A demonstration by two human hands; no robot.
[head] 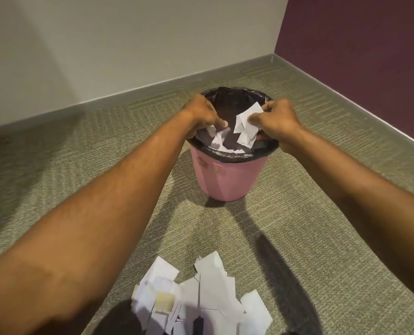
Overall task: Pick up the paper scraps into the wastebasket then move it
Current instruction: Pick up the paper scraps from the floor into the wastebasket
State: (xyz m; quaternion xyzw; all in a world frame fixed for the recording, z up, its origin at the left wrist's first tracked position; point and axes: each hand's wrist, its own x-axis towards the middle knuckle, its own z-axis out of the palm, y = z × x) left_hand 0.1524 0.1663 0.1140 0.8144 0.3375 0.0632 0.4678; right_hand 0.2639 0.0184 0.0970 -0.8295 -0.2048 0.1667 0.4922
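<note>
A pink wastebasket (225, 177) with a black liner stands on the carpet near the room's corner. Both arms reach over its mouth. My left hand (202, 112) pinches white paper scraps (215, 136) just above the liner's left side. My right hand (277, 119) grips a bunch of white scraps (245, 122) over the right side of the opening. More white scraps lie at the bottom of the basket (227, 149). A pile of torn paper scraps (201, 301) lies on the carpet close to me, at the bottom of the view.
A grey-white wall (128, 44) with a baseboard runs behind the basket. A dark purple wall (358, 44) closes the right side. Green patterned carpet (56, 165) covers the floor around the basket.
</note>
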